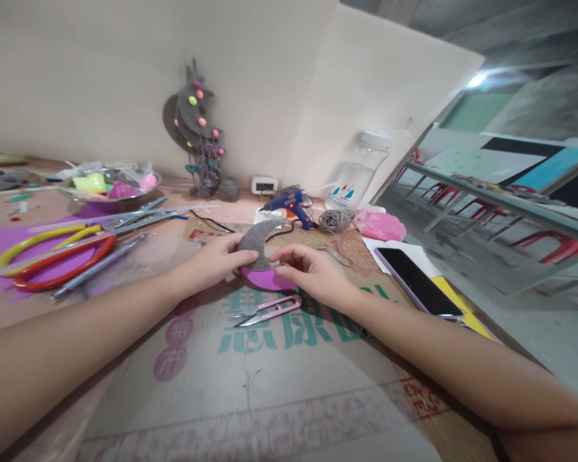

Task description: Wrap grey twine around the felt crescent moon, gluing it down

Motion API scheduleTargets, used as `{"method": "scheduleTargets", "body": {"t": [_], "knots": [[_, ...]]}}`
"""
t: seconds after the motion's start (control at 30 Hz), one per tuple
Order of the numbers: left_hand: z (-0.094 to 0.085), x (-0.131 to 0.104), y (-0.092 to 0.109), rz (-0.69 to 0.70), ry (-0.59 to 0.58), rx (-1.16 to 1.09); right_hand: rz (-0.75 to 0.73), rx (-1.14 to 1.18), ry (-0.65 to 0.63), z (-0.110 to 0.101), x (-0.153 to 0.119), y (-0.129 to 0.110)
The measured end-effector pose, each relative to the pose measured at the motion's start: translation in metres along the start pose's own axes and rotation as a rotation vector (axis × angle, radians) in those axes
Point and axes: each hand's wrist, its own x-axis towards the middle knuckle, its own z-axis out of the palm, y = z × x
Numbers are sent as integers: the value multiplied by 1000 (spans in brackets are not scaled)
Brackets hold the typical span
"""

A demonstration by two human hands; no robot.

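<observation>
A crescent moon shape (pixel 256 242) is wrapped mostly in grey yarn, and its lower part (pixel 264 280) shows bare purple. My left hand (pixel 216 256) grips its left side, thumb on the yarn-covered face. At the lower right tip, my right hand (pixel 311 268) is closed, thumb and fingers pinched at the purple end. Whether a yarn strand runs between those fingers I cannot tell. Just below both hands, pink-handled thread snips (pixel 274 311) lie on the printed cardboard (pixel 212 398). Behind the crescent rest a blue glue gun (pixel 293 208) and a grey yarn ball (pixel 336 219).
On the left are scissors with red and yellow handles (pixel 65 263), a pen (pixel 101 266) and a metal bowl (pixel 110 200). A finished moon ornament (pixel 192 122) hangs behind. A clock (pixel 264 185), water bottle (pixel 359 170), pink bag (pixel 380 224) and phone (pixel 417 282) stand or lie rightward.
</observation>
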Motion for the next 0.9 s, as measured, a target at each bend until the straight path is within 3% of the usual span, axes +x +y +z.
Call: {"method": "scheduleTargets", "body": {"t": [0.13, 0.6, 0.77, 0.9], "knots": [[0, 0, 0, 4, -41, -22, 28, -106, 40, 1, 0, -3], [-1, 2, -7, 28, -120, -4, 39, -15, 53, 1, 1, -1], [0, 2, -4, 28, -90, -88, 53, -44, 53, 0, 2, -2], [1, 1, -1, -4, -8, -128, 49, 58, 85, -2, 4, 0]]}}
